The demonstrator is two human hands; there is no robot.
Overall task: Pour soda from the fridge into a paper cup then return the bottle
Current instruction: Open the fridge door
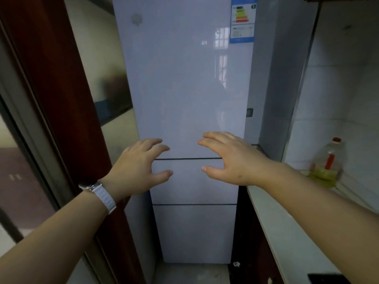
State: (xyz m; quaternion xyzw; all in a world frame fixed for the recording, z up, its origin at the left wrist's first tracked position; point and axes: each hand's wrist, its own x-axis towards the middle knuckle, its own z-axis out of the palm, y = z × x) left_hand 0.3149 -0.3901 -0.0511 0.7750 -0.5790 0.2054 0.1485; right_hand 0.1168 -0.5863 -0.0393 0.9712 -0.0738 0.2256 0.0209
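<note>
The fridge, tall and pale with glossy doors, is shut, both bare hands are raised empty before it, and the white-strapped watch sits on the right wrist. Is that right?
Not quite. The head view shows the white-strapped watch on the left wrist, not the right. The rest holds: the tall pale glossy fridge is shut, and the left hand and right hand are raised empty before it.

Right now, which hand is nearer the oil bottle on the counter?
Right. The right hand hovers open before the fridge, just left of the counter's edge, with the oil bottle further right. The left hand is further left, across the fridge front.
</note>
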